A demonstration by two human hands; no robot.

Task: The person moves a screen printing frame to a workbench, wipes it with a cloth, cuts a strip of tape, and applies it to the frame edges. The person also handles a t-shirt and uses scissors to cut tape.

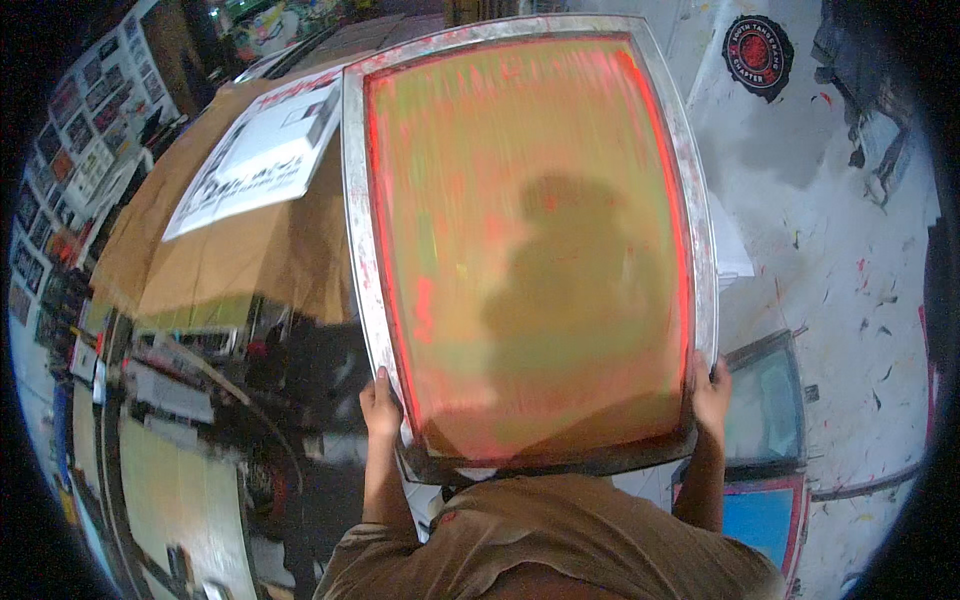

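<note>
A large screen frame (pixel 530 120) with silver edges and olive-orange mesh, streaked bright pink along its borders, fills the middle of the view, the shadow of a head and shoulders across it. My left hand (pixel 381 405) grips its left edge near the lower corner, and my right hand (pixel 709 398) grips the right edge at about the same height. Both sets of fingers are curled onto the metal, partly hidden behind it. Just beyond the frame's upper left side, a printed white sheet (pixel 250 160) lies on brown paper (pixel 150 265).
At left are a wall of pinned pictures (pixel 80 120), dark rails and a pale board (pixel 180 490). At right, a paint-spotted white wall or floor (pixel 840 260), I cannot tell which, bears a round dark emblem (pixel 755 55). Smaller frames (pixel 760 400) stand or lie at lower right.
</note>
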